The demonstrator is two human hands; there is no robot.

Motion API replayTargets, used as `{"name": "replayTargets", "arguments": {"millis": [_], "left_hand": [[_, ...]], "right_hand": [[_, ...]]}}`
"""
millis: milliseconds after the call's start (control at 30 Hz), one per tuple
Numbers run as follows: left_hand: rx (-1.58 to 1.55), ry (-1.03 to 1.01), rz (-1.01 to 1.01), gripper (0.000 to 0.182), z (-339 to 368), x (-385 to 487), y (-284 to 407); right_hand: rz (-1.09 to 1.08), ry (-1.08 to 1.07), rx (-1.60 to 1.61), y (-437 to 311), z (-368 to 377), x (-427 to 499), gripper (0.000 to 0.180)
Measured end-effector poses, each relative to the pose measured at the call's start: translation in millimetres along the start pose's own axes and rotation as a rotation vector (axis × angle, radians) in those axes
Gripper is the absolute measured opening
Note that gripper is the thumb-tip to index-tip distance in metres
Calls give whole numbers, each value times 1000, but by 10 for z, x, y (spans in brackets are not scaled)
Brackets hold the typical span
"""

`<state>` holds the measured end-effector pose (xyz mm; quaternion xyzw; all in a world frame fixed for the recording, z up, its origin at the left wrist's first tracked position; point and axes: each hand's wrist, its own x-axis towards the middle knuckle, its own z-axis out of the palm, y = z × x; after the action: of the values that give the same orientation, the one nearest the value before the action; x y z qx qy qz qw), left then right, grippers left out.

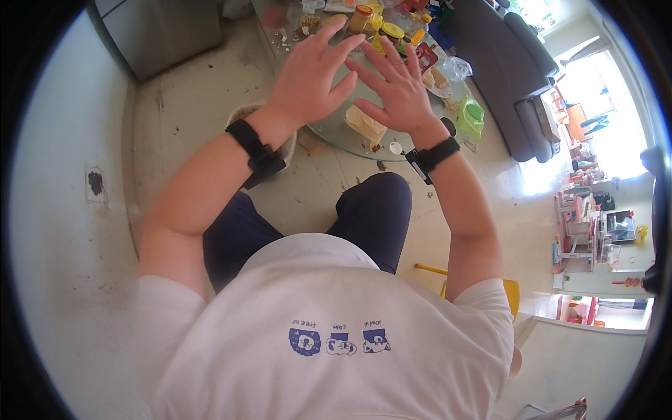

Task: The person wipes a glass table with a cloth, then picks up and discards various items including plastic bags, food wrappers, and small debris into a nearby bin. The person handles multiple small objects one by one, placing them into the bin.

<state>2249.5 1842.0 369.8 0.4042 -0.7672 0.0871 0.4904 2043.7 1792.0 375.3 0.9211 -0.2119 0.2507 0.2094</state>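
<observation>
My left hand (310, 76) is raised over the near edge of a glass table (336, 134), fingers apart and holding nothing. Beside it, my right hand (399, 92) is spread in the same way, also with nothing in it. The fingertips of the two hands come close together; whether they touch I cannot tell. Beyond them stand a jar with a red lid (360, 20) and a jar with a yellow lid (391, 32), the second partly hidden by my right fingers. A crumpled tan paper piece (366, 124) lies on the glass below the hands. Each wrist wears a black strap with a small device.
A green tissue pack (470, 116), a clear plastic bag (457, 68) and a red packet (426, 55) lie at the table's right. A waste bin (290, 152) stands below my left wrist. Around are a grey sofa (499, 68), a metallic cabinet (163, 37) and a yellow chair (512, 295).
</observation>
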Motion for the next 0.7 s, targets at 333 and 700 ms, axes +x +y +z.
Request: {"name": "replayTargets", "arguments": {"millis": [333,700], "left_hand": [[408,-769,-240,39,532,-413,-518],[-235,-312,170,34,483,54,164]], "right_hand": [[365,-688,-265,-101,712,-61,66],[538,-628,207,-68,877,70,63]]}}
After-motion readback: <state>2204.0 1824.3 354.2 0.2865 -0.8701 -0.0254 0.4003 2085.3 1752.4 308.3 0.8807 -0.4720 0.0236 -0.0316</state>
